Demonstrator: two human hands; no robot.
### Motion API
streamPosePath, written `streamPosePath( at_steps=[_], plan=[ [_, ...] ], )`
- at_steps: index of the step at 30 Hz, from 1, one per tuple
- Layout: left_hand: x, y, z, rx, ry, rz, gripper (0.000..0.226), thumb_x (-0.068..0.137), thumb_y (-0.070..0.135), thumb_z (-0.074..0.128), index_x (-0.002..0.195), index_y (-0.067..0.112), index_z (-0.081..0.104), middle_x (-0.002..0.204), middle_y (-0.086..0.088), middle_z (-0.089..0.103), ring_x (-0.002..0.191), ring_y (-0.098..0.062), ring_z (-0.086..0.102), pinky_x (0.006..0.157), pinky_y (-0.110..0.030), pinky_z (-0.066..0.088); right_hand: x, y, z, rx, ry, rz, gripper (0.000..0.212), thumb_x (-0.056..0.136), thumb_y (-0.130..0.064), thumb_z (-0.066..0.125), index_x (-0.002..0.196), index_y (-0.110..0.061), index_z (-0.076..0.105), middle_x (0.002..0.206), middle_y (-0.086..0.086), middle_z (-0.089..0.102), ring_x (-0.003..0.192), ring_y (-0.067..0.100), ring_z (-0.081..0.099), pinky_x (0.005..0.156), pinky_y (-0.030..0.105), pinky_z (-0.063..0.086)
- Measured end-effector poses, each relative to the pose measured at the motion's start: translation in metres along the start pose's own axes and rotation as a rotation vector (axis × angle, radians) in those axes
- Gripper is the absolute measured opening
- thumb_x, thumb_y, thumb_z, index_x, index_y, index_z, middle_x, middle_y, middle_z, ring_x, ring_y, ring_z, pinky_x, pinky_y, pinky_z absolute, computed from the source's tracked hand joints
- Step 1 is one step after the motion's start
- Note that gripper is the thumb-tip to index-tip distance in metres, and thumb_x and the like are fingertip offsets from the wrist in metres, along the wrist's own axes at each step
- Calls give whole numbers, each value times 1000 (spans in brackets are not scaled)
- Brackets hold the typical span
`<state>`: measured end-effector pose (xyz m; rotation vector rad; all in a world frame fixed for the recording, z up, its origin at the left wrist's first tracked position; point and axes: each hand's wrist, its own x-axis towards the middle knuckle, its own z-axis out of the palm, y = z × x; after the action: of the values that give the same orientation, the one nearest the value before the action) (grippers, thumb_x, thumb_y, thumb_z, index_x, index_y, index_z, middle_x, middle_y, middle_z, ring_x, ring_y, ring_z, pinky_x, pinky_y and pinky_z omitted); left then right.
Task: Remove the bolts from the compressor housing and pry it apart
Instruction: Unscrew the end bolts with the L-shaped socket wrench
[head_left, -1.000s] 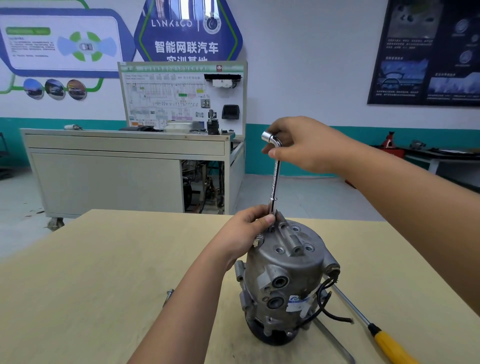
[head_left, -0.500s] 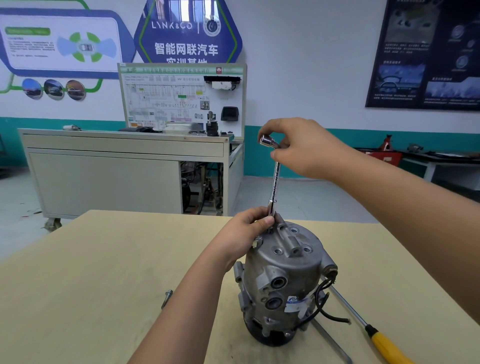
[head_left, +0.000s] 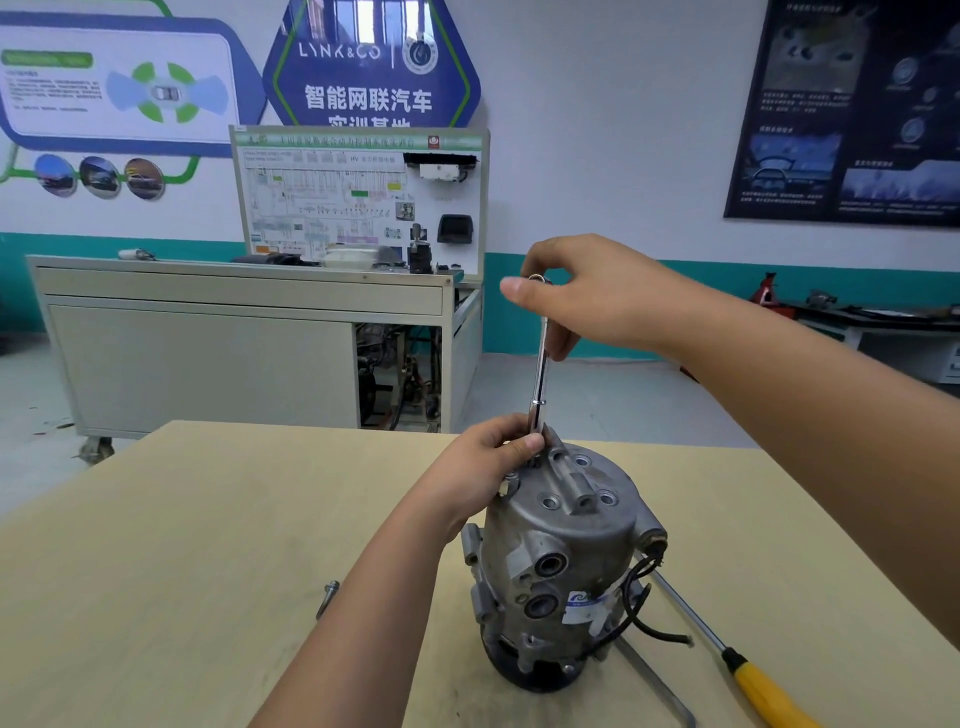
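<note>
Compressor (head_left: 561, 561) stands upright at the worktop's (head_left: 208, 545) five o'clock; my left grip (head_left: 488, 467) pinches the wrench (head_left: 540, 374) foot on top, and my right grip (head_left: 608, 296), closed round its handle, has twisted further, so unscrewing seems under way.

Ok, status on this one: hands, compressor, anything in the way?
Right hand grips wrench top; left hand pinches its lower end at the compressor. One bolt loose on table. Nothing in the way.
</note>
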<state>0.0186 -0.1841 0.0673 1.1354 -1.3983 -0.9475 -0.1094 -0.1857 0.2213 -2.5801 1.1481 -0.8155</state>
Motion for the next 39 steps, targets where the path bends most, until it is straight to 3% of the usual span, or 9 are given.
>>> streamPosePath(
  at_steps=[4, 9, 14, 19, 24, 28, 32, 36, 39],
  plan=[
    [0, -1, 0, -5, -8, 3, 19, 97, 15, 53, 98, 25, 68, 104, 1, 69, 97, -11, 63, 96, -30, 47, 1, 2, 1, -14, 12, -32, 35, 101, -35, 35, 74, -18, 48, 62, 6, 67, 59, 15, 65, 61, 28, 44],
    [0, -1, 0, -22, -7, 8, 18, 97, 14, 53, 101, 23, 68, 105, 0, 69, 98, -12, 63, 98, -31, 47, 0, 7, -3, 25, -28, -34, 28, 101, -24, 34, 83, -18, 54, 73, 7, 70, 74, 18, 69, 81, 33, 50],
    [1, -2, 1, -27, -8, 12, 19, 97, 14, 53, 101, 23, 69, 106, 0, 70, 98, -11, 64, 95, -27, 48, 0, 12, -7, 15, -41, 7, 18, 101, -28, 34, 97, -20, 50, 71, -6, 69, 85, 14, 64, 81, 33, 45],
    [2, -2, 1, -20, -1, 11, 20, 97, 15, 53, 97, 26, 69, 105, 2, 71, 100, -11, 65, 96, -28, 48, 1, 16, -11, -5, -76, -8, 23, 102, -26, 33, 95, -14, 51, 77, -1, 66, 84, 19, 64, 75, 30, 45],
    [1, -3, -1, -27, -1, 15, 20, 97, 15, 53, 96, 27, 70, 100, 7, 71, 96, -6, 65, 93, -24, 48, 3, 21, -18, -42, -140, -39, 23, 103, -20, 33, 102, -20, 56, 85, 0, 63, 81, 12, 59, 67, 20, 42],
    [1, -3, 0, -33, -5, 17, 21, 97, 14, 53, 95, 27, 69, 99, 7, 71, 93, -4, 65, 93, -23, 48, 6, 23, -23, -160, -169, -102, 30, 102, -16, 34, 95, -32, 59, 86, -3, 60, 90, 18, 57, 78, 30, 42],
    [1, -3, 0, -26, -9, 28, 21, 98, 14, 53, 95, 28, 68, 100, 6, 70, 93, -4, 64, 92, -22, 47, 10, 23, -27, -332, -204, -95, 33, 102, -16, 34, 123, -28, 57, 87, -12, 59, 92, 16, 53, 76, 28, 36],
    [2, -3, -1, -3, -5, 26, 20, 98, 16, 53, 95, 29, 67, 101, 6, 69, 93, -5, 63, 93, -22, 47, 13, 19, -28, -675, -176, -124, 37, 101, -12, 34, 129, -28, 52, 105, -5, 57, 92, 15, 44, 80, 31, 33],
    [2, -3, -1, -4, -9, 25, 20, 98, 16, 53, 94, 28, 68, 102, 3, 69, 95, -7, 63, 96, -27, 46, 14, 15, -24, -900, -81, -203, 40, 97, -5, 39, 125, -29, 53, 112, -5, 51, 108, 21, 42, 79, 34, 26]
  ],
)
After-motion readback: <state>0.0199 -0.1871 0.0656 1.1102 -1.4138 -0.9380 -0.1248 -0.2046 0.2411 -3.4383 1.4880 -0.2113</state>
